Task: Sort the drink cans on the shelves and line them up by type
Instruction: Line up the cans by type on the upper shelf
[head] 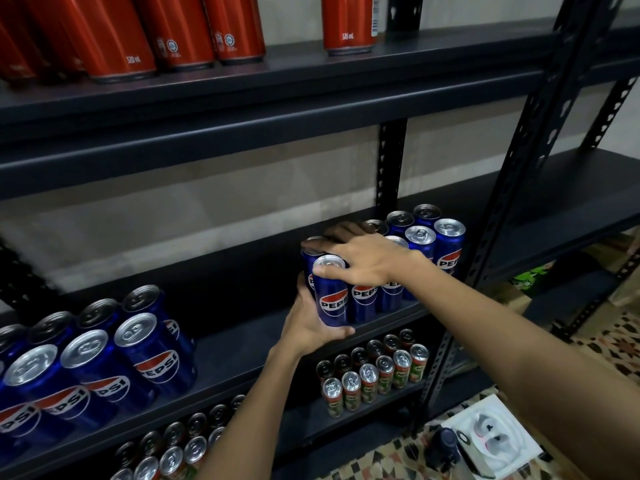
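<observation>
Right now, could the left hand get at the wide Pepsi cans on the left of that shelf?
Probably yes. The left hand holds a slim Pepsi can at its base, so it is busy, but bare shelf lies between it and the wide Pepsi cans, with nothing in the way.

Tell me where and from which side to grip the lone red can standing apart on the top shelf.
Grip the lone red aluminium can round its straight cylindrical wall, coming from the front. It stands upright near the black metal top shelf's front edge with open gaps on both sides, so fingers and thumb can probably wrap it. Its top is out of frame, so a top grip cannot be judged.
</observation>
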